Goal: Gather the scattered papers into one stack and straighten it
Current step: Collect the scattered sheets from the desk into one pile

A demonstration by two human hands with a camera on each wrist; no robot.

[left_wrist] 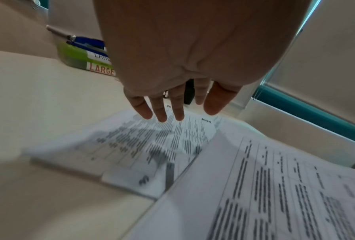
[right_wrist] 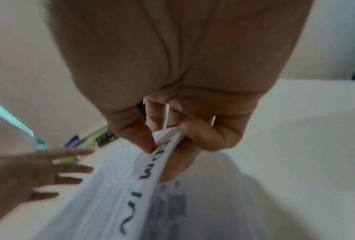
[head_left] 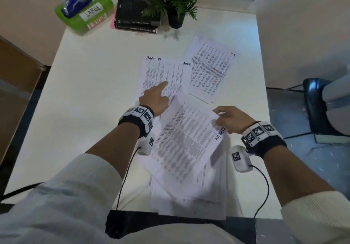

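Printed white sheets lie scattered on the white table [head_left: 91,92]. My right hand [head_left: 226,117] pinches the edge of one printed sheet [head_left: 185,137] and holds it lifted over a loose pile of papers [head_left: 191,192] at the table's near edge; the pinch shows close up in the right wrist view [right_wrist: 166,142]. My left hand [head_left: 157,96] reaches out with straight fingers [left_wrist: 162,112] over a flat sheet [head_left: 164,73] in the middle of the table. Whether the fingers touch it I cannot tell. Another printed sheet [head_left: 212,67] lies to its right, further back.
At the back of the table stand a green box labelled LARGE [head_left: 85,10], a stack of dark books [head_left: 136,14] and a potted fern [head_left: 176,3]. A black chair [head_left: 320,107] stands to the right, off the table. Cables run from both wrist cameras.
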